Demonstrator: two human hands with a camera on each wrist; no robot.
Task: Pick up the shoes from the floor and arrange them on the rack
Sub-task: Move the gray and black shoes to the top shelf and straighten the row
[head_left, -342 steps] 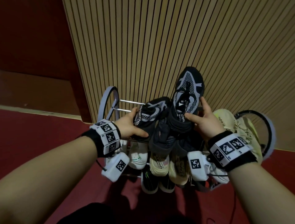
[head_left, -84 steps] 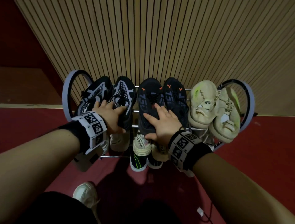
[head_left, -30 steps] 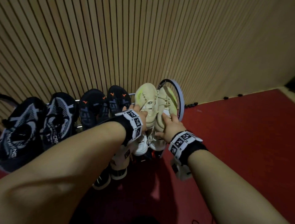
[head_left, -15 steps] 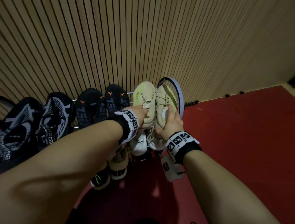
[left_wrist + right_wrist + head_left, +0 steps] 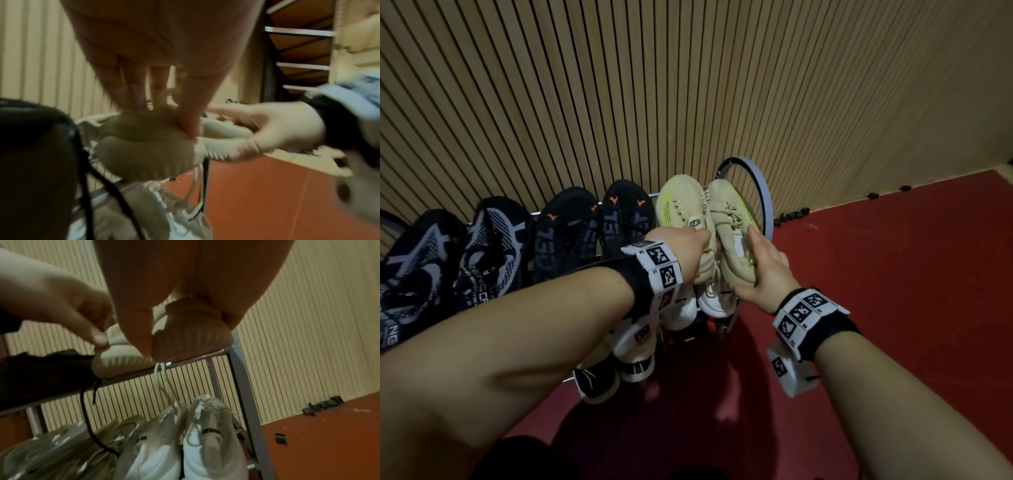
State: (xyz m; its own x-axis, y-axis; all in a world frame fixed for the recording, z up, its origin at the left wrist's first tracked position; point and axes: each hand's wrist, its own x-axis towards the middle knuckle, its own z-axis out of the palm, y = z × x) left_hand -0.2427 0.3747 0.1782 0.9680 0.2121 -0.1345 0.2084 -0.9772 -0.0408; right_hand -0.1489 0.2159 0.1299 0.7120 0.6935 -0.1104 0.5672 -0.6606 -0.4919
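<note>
Two beige shoes on rack's (image 5: pixel 763 202) top tier, far right end. Head view: left hand (image 5: pixel 681 250) grips heel of left beige shoe (image 5: pixel 679 209); right hand (image 5: pixel 765 270) grips heel of right beige shoe (image 5: pixel 732 219). Left wrist view: fingers (image 5: pixel 133 91) inside collar, thumb pinching rim. Right wrist view: thumb and fingers clamp heel; white sneakers (image 5: pixel 209 443) on tier below.
</note>
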